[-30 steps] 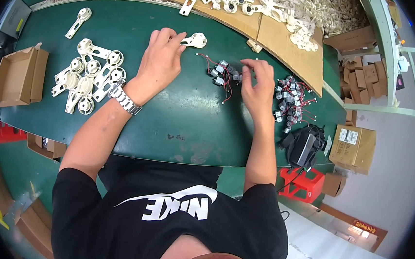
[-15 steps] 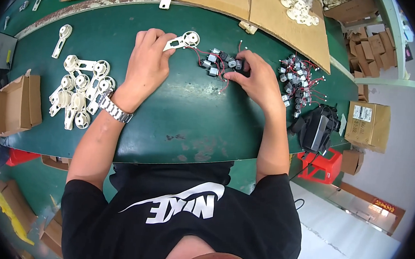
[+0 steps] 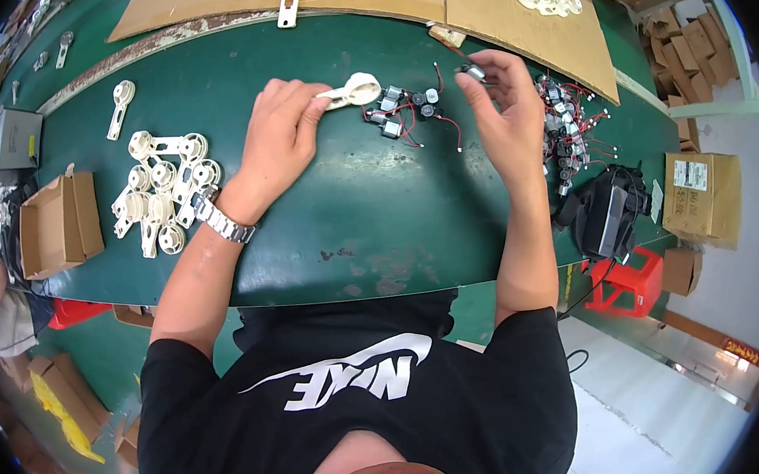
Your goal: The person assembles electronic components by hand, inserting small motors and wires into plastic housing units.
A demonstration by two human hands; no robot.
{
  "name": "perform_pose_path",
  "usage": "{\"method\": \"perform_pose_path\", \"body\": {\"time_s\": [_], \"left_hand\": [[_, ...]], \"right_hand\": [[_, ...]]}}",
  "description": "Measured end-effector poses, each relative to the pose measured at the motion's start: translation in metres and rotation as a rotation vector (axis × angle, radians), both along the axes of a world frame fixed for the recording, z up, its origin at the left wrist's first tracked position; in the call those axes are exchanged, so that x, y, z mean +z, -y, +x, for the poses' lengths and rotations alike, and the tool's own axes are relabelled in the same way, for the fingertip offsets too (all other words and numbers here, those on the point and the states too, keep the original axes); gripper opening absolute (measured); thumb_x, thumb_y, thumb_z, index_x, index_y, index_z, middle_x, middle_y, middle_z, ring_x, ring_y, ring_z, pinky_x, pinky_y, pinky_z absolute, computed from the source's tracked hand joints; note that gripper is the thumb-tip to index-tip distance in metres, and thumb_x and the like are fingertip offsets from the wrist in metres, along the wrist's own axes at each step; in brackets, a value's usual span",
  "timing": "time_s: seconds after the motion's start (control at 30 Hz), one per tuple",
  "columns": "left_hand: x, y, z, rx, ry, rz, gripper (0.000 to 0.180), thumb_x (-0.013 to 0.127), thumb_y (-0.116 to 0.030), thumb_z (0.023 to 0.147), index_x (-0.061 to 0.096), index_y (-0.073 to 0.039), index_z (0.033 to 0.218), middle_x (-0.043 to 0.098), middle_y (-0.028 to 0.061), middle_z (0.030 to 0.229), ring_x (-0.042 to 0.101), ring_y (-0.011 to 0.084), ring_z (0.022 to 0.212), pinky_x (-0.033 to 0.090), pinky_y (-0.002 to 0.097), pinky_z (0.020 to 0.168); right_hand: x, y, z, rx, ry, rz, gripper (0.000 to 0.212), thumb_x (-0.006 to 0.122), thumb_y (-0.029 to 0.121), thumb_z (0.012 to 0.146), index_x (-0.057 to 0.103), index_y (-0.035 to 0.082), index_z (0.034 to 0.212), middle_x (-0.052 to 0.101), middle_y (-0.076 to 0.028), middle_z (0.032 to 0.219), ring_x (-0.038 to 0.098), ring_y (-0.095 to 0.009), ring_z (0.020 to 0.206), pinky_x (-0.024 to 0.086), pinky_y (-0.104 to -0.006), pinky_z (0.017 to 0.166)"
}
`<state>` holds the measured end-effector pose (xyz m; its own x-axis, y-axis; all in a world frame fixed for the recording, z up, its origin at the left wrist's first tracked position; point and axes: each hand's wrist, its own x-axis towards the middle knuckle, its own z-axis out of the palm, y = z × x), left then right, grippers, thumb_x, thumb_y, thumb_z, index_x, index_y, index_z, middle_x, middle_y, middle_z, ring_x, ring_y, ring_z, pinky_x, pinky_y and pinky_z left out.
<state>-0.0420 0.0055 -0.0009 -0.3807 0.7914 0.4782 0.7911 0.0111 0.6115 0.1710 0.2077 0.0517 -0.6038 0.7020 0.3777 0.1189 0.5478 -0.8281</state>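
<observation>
Head view: the left hand (image 3: 282,136) pinches a cream plastic arm (image 3: 352,90) just above the green table (image 3: 327,224). The right hand (image 3: 507,113) grips 1 small motor (image 3: 474,72) at its fingertips, raised over loose wired motors (image 3: 400,112) lying between both hands.

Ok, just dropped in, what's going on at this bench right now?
A person is at a green table. The left hand holds a cream plastic arm piece by one end. The right hand pinches a small wired motor, lifted above a loose cluster of similar motors. A pile of cream plastic pieces lies to the left, and a bigger heap of wired motors to the right.
</observation>
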Motion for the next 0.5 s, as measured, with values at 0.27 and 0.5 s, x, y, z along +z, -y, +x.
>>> {"method": "perform_pose_path", "body": {"time_s": [0.27, 0.5], "left_hand": [[0.004, -0.003, 0.027, -0.116, 0.094, 0.025, 0.015, 0.066, -0.013, 0.105, 0.076, -0.006, 0.114, 0.067, 0.0077, 0.087, 0.06, 0.0287, 0.086, 0.049, 0.0406, 0.081], [-0.004, -0.002, 0.016, -0.03, 0.622, 0.049, 0.027, 0.059, -0.022, 0.113, 0.074, -0.003, 0.125, 0.065, -0.0007, 0.087, 0.059, 0.0072, 0.081, 0.049, 0.0253, 0.072]], "right_hand": [[-0.006, 0.019, -0.009, 0.256, -0.15, -0.372, 0.022, 0.074, 0.006, 0.102, 0.07, 0.002, 0.123, 0.071, -0.001, 0.106, 0.067, -0.007, 0.095, 0.056, -0.0242, 0.081], [-0.012, 0.033, -0.019, 0.179, -0.294, -0.201, 0.023, 0.076, -0.002, 0.096, 0.07, 0.001, 0.118, 0.072, -0.005, 0.106, 0.07, -0.012, 0.095, 0.059, -0.0274, 0.079]]}}
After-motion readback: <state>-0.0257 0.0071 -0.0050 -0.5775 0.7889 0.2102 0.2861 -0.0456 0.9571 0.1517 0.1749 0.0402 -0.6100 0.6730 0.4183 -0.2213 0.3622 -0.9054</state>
